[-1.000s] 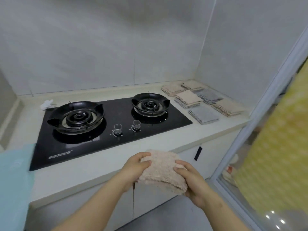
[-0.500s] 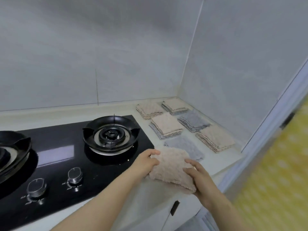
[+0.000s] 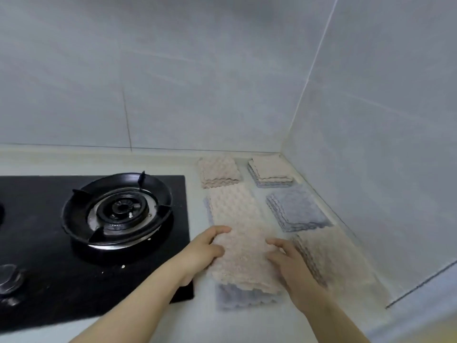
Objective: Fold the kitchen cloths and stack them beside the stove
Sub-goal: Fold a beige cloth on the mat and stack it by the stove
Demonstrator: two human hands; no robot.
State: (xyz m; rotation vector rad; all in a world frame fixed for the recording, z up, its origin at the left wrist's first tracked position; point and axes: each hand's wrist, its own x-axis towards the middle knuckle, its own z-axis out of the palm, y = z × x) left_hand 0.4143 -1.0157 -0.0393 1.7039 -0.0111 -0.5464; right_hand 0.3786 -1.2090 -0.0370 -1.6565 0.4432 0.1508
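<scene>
A folded beige cloth [image 3: 243,263] lies on top of a grey cloth [image 3: 237,299] on the counter just right of the black stove [image 3: 49,280]. My left hand [image 3: 206,248] grips the beige cloth's left edge, thumb on top. My right hand [image 3: 286,261] holds its right edge, fingers on the cloth. Behind it lies another beige stack [image 3: 233,206]. More folded stacks sit around: beige [image 3: 218,172], beige over grey [image 3: 269,170], grey [image 3: 298,209] and beige [image 3: 331,256].
The stove's right burner [image 3: 118,209] stands left of the cloths, with a knob [image 3: 10,278] at the lower left. Tiled walls meet in a corner [image 3: 284,149] behind the stacks. The pale counter [image 3: 193,164] runs along the back wall.
Both hands carried the beige cloth forward and right, from in front of the counter edge down onto the grey cloth beside the stove. The view swung right and closer.
</scene>
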